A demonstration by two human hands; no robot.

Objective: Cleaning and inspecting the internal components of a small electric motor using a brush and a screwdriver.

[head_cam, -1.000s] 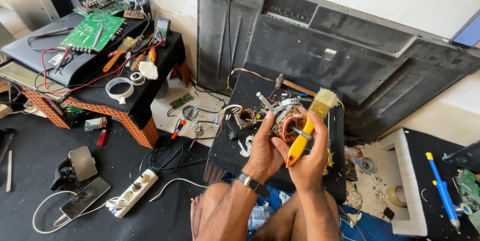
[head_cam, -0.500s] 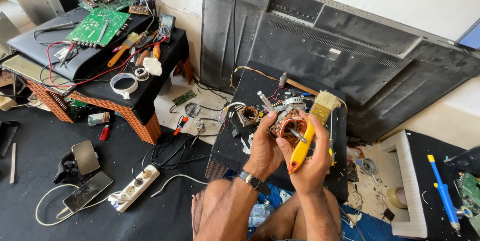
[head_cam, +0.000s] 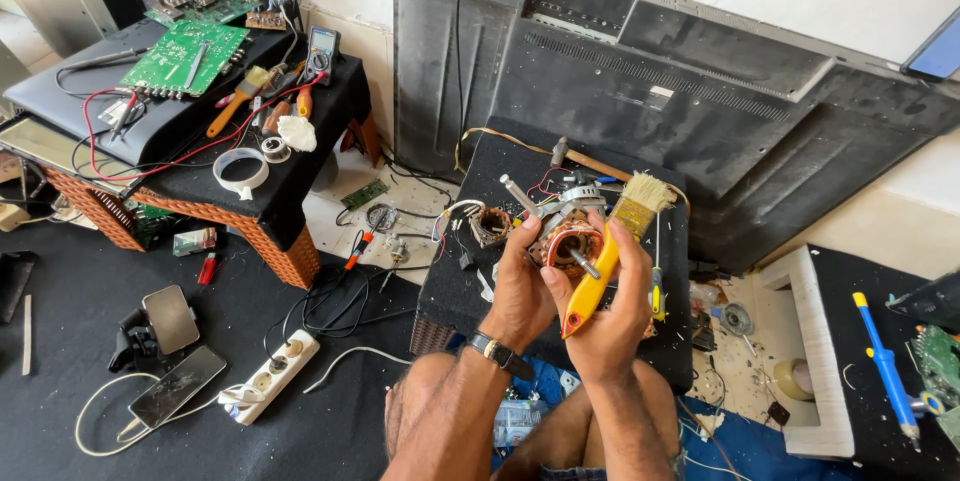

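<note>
Leaning against the pale wall stood a big dark television back panel, and below it the black floor mat was littered with repair clutter. To our left a low table under a black cloth carried a green circuit board, a multimeter, red leads and a roll of tape. Nearer lay a white power strip and a cracked phone — loose cables coiled between them.

We sat before a black speaker box and held the work above it. Our left hand was closed round the small motor core, its copper windings showing and a steel shaft sticking out toward the upper left. Our right hand was closed on the yellow handle of a paintbrush, the handle lying across the motor's face and the bristles pointing up and away from it; both hands touched the motor.

We judged the risks plain enough. The thin red and blue wires trailing from the motor could snag on the brush handle or on a finger and tear off. The motor was held in air, so a slack hold could drop it onto the box or among the screws below. Hard strokes might also scuff the winding — and dust would fall onto the open parts lying just beside.
</note>
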